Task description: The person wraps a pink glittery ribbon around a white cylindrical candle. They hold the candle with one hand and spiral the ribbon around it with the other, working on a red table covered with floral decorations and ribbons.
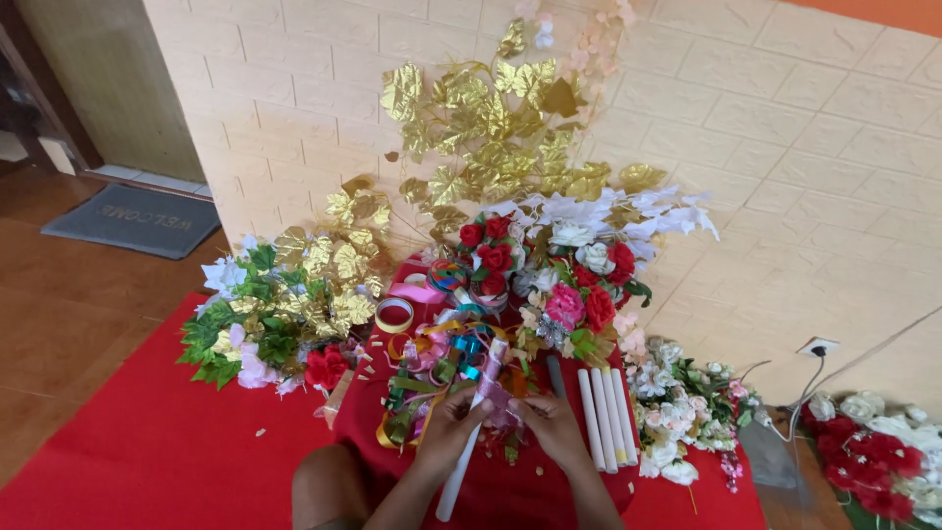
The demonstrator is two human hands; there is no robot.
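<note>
Seen from above, the left hand [448, 424] and right hand [549, 424] pinch a pink ribbon [498, 400] around a long white tube [469, 439] over the red carpet [157, 442]. The tube looks light and stiff, best gripped mid-shaft; the ribbon looks soft and slippery. Gold foil leaves [491, 128] and fabric roses [496, 257] crowd behind.

The only thing bearing writing is a doormat [130, 220] on the brown floor at the upper left, lying before a doorway and just beside the corner of the cream brick-patterned wall. It is a dark grey rectangle with pale lettering across its middle, seen upside down from here. No packages, labels or screens show among the flowers and ribbons.
</note>
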